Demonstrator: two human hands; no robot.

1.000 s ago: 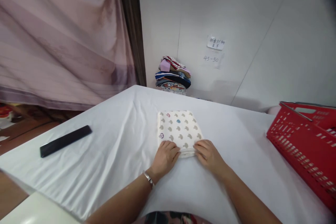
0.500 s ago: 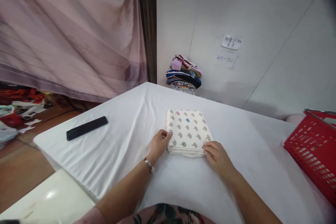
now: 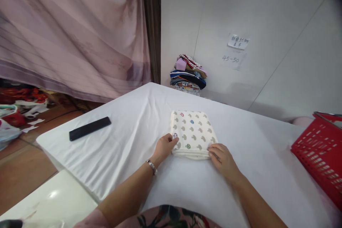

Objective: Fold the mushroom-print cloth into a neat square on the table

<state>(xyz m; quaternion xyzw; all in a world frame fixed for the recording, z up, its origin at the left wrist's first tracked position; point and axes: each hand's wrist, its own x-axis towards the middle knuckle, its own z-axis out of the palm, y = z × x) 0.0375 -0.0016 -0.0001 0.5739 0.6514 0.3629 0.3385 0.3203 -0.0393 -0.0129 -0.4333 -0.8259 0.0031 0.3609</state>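
Observation:
A folded white cloth (image 3: 192, 130) printed with grey mushrooms and a few coloured ones lies in a flat square on the white-covered table (image 3: 128, 131). My left hand (image 3: 165, 146), a bracelet at its wrist, pinches the cloth's near left edge, thumb on top. At the near right corner my right hand (image 3: 222, 156) grips the cloth between thumb and fingers. Several folded layers show along the near edge, between the two hands.
A black flat bar-shaped object (image 3: 90, 128) lies on the table's left. A red plastic basket (image 3: 319, 149) stands at the right edge. Folded fabrics (image 3: 188, 74) are stacked by the wall, below paper notes (image 3: 238, 42). A pink curtain (image 3: 80, 35) hangs at the left.
My left thumb has shifted slightly right, further over the cloth's top. The right hand keeps its hold on the corner. The view has shifted a little.

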